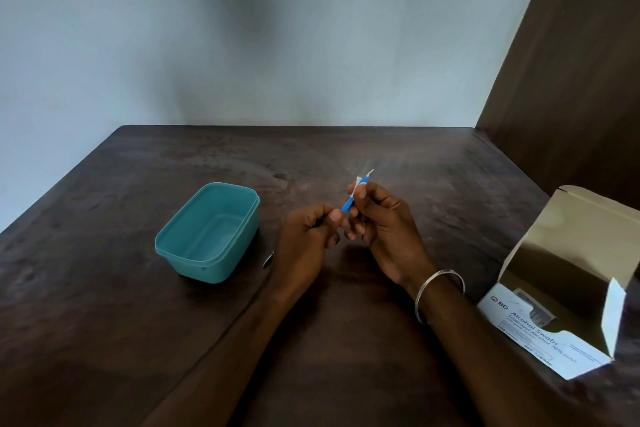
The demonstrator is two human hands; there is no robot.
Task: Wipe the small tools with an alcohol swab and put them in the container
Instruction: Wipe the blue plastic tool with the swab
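Slim blue-handled small tool (347, 203): left hand (304, 236) fingers pinch its lower end steady so right hand (384, 229) fingers clamp white alcohol swab (356, 186) around it, open teal plastic container (207, 232) near on tabletop (104, 322) for drop-off.

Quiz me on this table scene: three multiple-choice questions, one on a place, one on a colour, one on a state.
1. Where does the swab box lie?
A. at the person's right
B. inside the container
C. at the far left

2. What colour is the container?
A. red
B. teal
C. white

3. What does the left hand do?
A. lies flat
B. pinches the blue tool
C. lifts the box

Answers: 1 A, it sits open by the right forearm. 2 B, its walls are teal. 3 B, fingers grip the handle's lower end while the right hand presses a white swab on it.
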